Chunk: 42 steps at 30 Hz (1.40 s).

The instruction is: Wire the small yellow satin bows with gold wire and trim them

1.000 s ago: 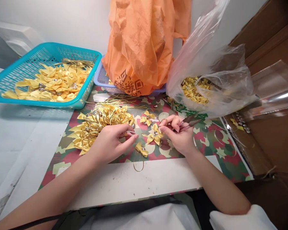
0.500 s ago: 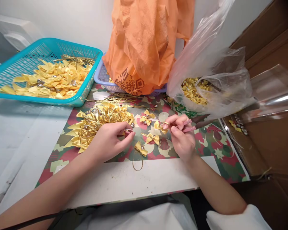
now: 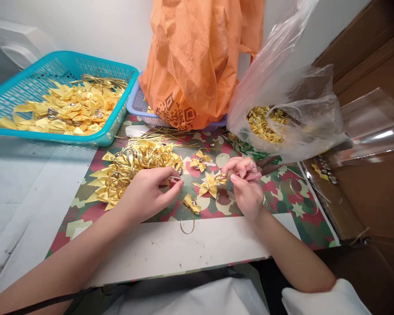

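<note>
Item under inspection: a yellow bow with pointed tails, on the camouflage-patterned sheet between the two hands, nearer the right. A gold wire loop lies at its upper right, by the right fingertips. The right hand has its fingers curled and index and thumb close together at the loop; whether they grip it or merely touch it cannot be established. Two pink pieces, judged to be the handles of a pink-handled tool, are tucked within the same fingers. The left hand rests beside the heap of wired bows, index and thumb bent nearly together around a small gap; a thin pale glint shows there, and it cannot be told whether anything is held. A separate bow, with its wire ring toward the near edge, lies below the first. Handling assessment: the bow is judged very light, soft and somewhat slippery, its satin-looking tails easily creased; the wire appears springy yet bendable and liable to snag on neighbouring loops. Recommended hold: a light pinch at the gathered centre or wire base, clear of the tails.
</note>
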Tool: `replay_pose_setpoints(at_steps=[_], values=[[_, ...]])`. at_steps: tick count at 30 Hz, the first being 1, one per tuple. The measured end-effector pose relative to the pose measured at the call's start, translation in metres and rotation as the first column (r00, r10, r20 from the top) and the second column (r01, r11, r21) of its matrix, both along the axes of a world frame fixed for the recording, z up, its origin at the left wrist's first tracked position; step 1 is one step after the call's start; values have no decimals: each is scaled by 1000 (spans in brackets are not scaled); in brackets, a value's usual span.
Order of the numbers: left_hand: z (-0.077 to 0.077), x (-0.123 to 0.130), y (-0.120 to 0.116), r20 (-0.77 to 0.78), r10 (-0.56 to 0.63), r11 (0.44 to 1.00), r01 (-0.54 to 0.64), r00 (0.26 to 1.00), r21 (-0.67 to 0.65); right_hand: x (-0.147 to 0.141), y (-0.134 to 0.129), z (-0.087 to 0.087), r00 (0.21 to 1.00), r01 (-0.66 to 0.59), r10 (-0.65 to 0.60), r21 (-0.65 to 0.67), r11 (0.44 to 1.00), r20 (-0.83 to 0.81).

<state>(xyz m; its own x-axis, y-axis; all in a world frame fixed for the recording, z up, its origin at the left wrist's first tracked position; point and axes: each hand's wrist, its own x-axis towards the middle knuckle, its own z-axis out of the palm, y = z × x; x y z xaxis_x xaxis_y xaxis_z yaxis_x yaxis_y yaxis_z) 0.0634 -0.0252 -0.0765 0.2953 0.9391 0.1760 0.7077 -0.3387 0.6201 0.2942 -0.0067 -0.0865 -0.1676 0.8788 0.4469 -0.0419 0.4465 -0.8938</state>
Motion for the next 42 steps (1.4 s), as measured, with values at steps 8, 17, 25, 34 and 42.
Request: replay_pose_setpoints(at_steps=[8,17,25,34,42], values=[[1,0,0,11,-6,1000,6,1000,0,0,0,-1,998,-32,31,-17,999,-62],[2,2,-1,99,2,998,4,995,-61,-7,-3,2,979,-166,146,-136,977,-143],[7,4,0,237,-139,960,190,962,-208,-32,-5,6,936,-348,329,-208,914,-122],[3,-4,3,448,-94,877,287,889,-385,-60,7,26,855,-514,479,-212,831,-197],[5,-2,6,570,5,775,357,821,-522,-72,8,30,882,-467,444,-167,868,-159]])
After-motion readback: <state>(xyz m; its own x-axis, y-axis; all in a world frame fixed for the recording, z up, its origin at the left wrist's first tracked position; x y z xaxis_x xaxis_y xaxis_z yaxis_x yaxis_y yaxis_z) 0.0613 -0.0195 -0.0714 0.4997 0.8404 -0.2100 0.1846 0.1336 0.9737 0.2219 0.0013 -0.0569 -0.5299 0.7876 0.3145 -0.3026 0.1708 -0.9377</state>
